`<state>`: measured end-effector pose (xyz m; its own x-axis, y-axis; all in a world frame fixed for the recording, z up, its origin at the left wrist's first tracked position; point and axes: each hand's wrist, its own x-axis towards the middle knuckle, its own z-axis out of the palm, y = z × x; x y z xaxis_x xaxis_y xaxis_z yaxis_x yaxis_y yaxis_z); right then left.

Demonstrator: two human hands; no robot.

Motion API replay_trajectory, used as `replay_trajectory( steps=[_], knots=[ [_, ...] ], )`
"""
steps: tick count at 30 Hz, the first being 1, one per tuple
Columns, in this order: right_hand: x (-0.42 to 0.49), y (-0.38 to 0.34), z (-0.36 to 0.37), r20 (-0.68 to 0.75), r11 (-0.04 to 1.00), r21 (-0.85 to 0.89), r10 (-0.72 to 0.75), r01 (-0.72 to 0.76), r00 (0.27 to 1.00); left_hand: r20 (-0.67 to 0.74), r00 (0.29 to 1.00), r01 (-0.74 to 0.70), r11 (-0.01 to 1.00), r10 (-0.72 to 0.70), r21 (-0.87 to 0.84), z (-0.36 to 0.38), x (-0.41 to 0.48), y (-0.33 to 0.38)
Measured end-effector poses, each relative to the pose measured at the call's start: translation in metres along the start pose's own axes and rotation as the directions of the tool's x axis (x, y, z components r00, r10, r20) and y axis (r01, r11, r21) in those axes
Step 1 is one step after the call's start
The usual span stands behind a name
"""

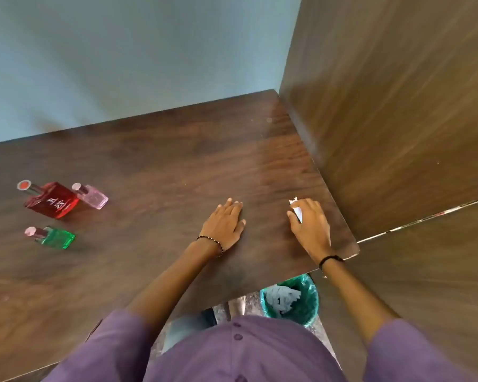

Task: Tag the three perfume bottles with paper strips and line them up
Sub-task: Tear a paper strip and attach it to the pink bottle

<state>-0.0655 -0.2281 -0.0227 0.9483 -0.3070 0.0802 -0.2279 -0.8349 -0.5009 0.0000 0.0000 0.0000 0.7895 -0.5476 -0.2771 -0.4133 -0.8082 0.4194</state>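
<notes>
Three perfume bottles stand at the left of the dark wooden table (155, 166). The large red bottle (52, 201) is at the back with a small pink bottle (93, 196) touching its right side. A small green bottle (54, 236) stands apart in front of them. My left hand (225, 223) lies flat on the table near the middle, palm down, holding nothing. Near the right edge, my right hand (311, 223) grips white paper strips (297, 210) that poke out between thumb and fingers.
A wooden panel wall (397, 119) rises along the table's right side. Below the table's front edge stands a green waste bin (309, 301) with paper scraps in it. A blue-grey wall is behind the table.
</notes>
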Motion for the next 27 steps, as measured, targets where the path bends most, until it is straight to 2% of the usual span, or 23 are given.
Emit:
replay_trajectory(
  steps=[4, 8, 11, 16, 23, 27],
  knots=[
    [-0.001, 0.025, -0.015, 0.077, 0.995, -0.034, 0.097, -0.095, 0.992, 0.015, 1.0, -0.02, 1.0, 0.02, -0.003, 0.006, -0.001, 0.005],
    [0.0, 0.037, -0.016, 0.173, 0.987, 0.063, 0.138, -0.151, 0.975, -0.001, 1.0, -0.029, 0.999, 0.029, 0.045, 0.011, 0.0, 0.008],
    [0.004, 0.036, -0.016, 0.18, 0.984, 0.114, 0.114, -0.136, 0.977, -0.014, 0.999, -0.03, 0.998, 0.031, 0.058, 0.013, 0.0, 0.009],
    [0.003, 0.023, -0.006, 0.208, 0.989, 0.097, 0.09, -0.112, 0.974, -0.021, 0.999, -0.043, 0.998, 0.044, 0.046, 0.016, -0.001, 0.011],
    [0.003, 0.017, -0.001, 0.113, 0.997, 0.053, 0.052, -0.058, 0.992, -0.046, 0.997, -0.053, 0.998, 0.054, 0.025, 0.022, 0.001, 0.009],
    [0.008, 0.025, -0.005, 0.16, 0.995, 0.088, 0.03, -0.045, 0.987, -0.054, 0.997, -0.06, 0.998, 0.061, 0.016, 0.024, 0.001, 0.009]
  ],
)
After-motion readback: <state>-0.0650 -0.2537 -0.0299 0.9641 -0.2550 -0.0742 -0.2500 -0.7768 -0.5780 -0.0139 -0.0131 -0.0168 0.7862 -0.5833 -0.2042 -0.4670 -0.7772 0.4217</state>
